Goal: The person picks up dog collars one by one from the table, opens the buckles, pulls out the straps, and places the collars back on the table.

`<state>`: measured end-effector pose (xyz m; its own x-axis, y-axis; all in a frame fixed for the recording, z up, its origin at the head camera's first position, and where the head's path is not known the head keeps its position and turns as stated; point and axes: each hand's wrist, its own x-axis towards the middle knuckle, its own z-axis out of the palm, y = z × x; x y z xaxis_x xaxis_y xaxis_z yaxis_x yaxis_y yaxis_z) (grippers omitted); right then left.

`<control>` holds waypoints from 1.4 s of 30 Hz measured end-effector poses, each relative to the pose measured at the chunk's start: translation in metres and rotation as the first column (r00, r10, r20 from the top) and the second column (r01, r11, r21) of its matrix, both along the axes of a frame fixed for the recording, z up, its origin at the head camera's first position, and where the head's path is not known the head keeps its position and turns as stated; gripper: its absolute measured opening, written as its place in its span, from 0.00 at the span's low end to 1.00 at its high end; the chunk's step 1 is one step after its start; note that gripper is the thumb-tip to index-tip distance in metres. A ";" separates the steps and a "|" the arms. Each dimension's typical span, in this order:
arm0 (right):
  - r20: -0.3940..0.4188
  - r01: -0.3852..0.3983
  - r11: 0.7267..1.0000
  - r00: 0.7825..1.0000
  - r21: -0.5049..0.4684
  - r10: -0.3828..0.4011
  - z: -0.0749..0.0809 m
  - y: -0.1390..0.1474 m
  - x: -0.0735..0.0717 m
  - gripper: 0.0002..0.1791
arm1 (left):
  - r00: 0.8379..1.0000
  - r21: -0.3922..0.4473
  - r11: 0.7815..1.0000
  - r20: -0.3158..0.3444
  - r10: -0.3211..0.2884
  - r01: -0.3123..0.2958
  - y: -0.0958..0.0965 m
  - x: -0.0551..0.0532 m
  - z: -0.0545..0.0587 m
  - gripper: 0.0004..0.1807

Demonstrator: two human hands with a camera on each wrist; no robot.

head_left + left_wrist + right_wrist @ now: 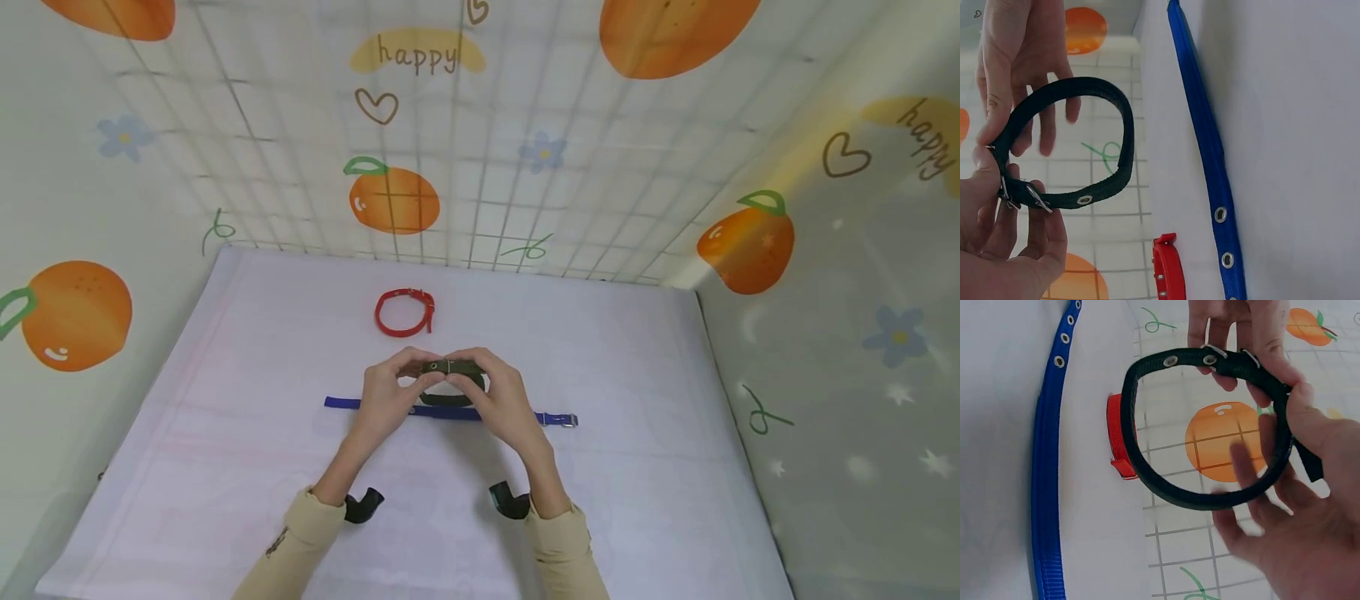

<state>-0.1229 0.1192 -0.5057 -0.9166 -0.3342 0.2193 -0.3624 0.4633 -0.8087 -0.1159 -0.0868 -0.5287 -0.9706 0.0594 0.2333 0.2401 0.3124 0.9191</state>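
A dark green pet collar [447, 401], bent into a loop, is held up in both hands above the table. My left hand [384, 402] pinches it by the metal buckle [1038, 198], thumb and fingers on either side of the band. With thumb and fingers, my right hand [508, 406] grips the band just beside the buckle; a strap end [1311, 464] sticks out there in the right wrist view. Below the hands a blue collar [558, 419] lies stretched out flat, its middle partly hidden by them. Metal eyelets [1220, 214] show along the blue strap.
A red collar [377, 314], closed into a loop, lies on the white tabletop [247, 333] beyond the hands. Black curved pieces [365, 506] show beside both wrists. Printed curtains with oranges surround the table at the back and sides, with a wire grid [480, 225] behind.
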 end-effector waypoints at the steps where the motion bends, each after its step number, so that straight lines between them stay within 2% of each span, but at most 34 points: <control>1: 0.005 -0.007 1.000 1.000 -0.008 0.008 0.000 0.000 0.000 0.15 | 1.000 0.011 1.000 0.010 -0.001 0.001 0.000 0.000 0.000 0.14; 8: 0.001 -0.024 0.999 1.000 -0.028 0.024 0.001 0.001 -0.002 0.16 | 0.997 0.124 0.992 0.078 -0.020 0.010 0.000 -0.002 -0.001 0.14; 12: -0.008 -0.021 0.999 1.000 -0.030 0.021 0.000 0.000 -0.002 0.16 | 0.995 0.148 0.989 0.094 -0.029 0.015 -0.001 -0.003 -0.001 0.14; 16: 0.024 -0.028 0.998 0.999 -0.054 0.029 -0.001 -0.001 -0.001 0.15 | 0.991 0.189 0.982 0.123 -0.050 0.026 -0.001 -0.002 0.000 0.14; 20: 0.057 -0.019 0.998 0.998 -0.064 0.022 0.000 -0.002 -0.001 0.14 | 0.982 0.237 0.971 0.173 -0.070 0.028 -0.002 0.000 0.002 0.15; 30: 0.028 0.040 0.994 0.999 -0.106 -0.037 -0.001 0.004 0.001 0.14 | 0.955 0.331 0.944 0.275 -0.108 0.012 -0.003 0.002 0.005 0.17; 34: 0.022 0.051 0.991 0.999 -0.122 -0.049 0.000 0.005 0.001 0.14 | 0.953 0.343 0.939 0.272 -0.132 0.032 -0.004 0.002 0.002 0.17; 42: -0.020 0.046 0.991 0.999 -0.128 -0.049 0.002 0.005 0.001 0.14 | 0.960 0.295 0.946 0.198 -0.198 0.134 -0.006 0.001 0.004 0.19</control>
<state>-0.1220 0.1246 -0.5033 -0.9252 -0.2583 0.2780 -0.3611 0.3745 -0.8540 -0.1144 -0.0927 -0.5246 -0.9811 0.1885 0.0435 0.0467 0.0126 0.9988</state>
